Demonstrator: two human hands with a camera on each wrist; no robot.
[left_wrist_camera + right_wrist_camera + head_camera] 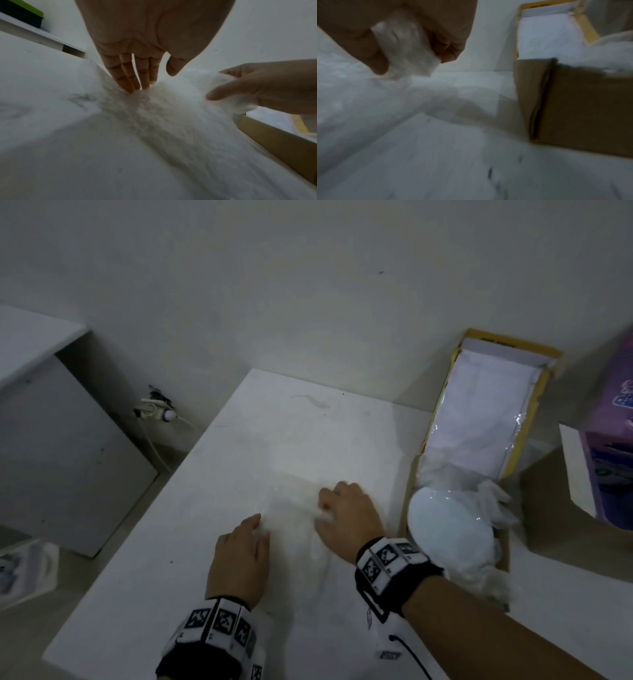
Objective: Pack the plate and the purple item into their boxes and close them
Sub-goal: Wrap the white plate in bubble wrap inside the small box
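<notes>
A thin white foam wrapping sheet lies flat on the white table. My left hand presses straight fingers onto the sheet's left edge. My right hand grips a bunched part of the foam sheet in curled fingers; the same hand shows in the left wrist view. The white plate sits in the open cardboard box at the right, on white wrapping. The box's yellow-edged lid stands open. A purple box is at the far right edge.
A white cabinet stands to the left, with a wall socket and cable beside it. A white bag lies on the floor at lower left. The cardboard box's brown side is close to my right hand.
</notes>
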